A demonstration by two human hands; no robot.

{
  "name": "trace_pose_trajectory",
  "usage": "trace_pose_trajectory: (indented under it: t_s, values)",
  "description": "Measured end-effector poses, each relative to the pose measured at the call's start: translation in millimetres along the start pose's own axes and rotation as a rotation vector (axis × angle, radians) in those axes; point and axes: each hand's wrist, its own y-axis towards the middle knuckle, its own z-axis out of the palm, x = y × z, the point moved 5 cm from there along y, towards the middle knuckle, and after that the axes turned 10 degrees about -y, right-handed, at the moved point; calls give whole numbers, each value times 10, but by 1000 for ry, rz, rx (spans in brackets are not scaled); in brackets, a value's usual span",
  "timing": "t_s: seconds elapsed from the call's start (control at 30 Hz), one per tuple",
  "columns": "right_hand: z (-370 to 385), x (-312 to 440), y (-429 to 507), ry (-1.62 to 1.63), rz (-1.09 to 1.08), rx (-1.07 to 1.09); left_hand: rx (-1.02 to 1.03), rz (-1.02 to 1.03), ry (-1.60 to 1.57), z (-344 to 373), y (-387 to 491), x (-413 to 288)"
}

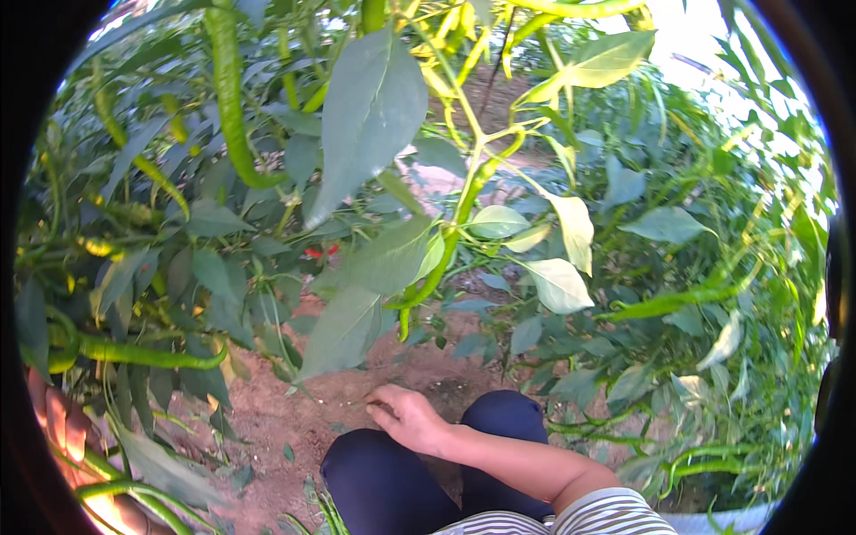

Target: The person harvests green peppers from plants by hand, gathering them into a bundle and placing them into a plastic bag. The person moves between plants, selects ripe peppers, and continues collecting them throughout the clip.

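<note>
My right hand [409, 416] hovers over or rests by my knee [384, 461], with its fingers loosely bent and nothing seen in it. At the far left edge, partly hidden by leaves, is my left hand [63, 428]. Long green chili peppers [134, 491] cross in front of its palm and wrist, and whether the fingers grip them cannot be told. Just above that hand, another green chili pepper [154, 352] hangs sideways. Before me a pepper plant stem [473, 144] carries a curved green chili pepper [449, 247] and broad leaves [374, 107].
Dense pepper plants [669, 321] stand on the right, with more foliage [234, 227] on the left. Bare reddish soil [294, 401] lies between the rows. Several green peppers [328, 513] lie beside my leg. Pale sheeting [722, 520] shows at the lower right.
</note>
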Motion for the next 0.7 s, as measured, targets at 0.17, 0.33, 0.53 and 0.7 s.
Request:
trace_pose_trajectory:
  t_s: [0.17,0.33,0.53,0.7]
  values:
    - [13,91,-83,-43,49,-20,-9,-82,-35,-44,109,127]
    - [7,89,-114,-48,78,0,-15,-123,-65,-35,85,146]
    - [70,-58,-141,-81,36,14,-75,-115,-72,-122,8,-66]
    - [48,-8,-157,54,59,108,-51,-238,-269,-78,-178,-308]
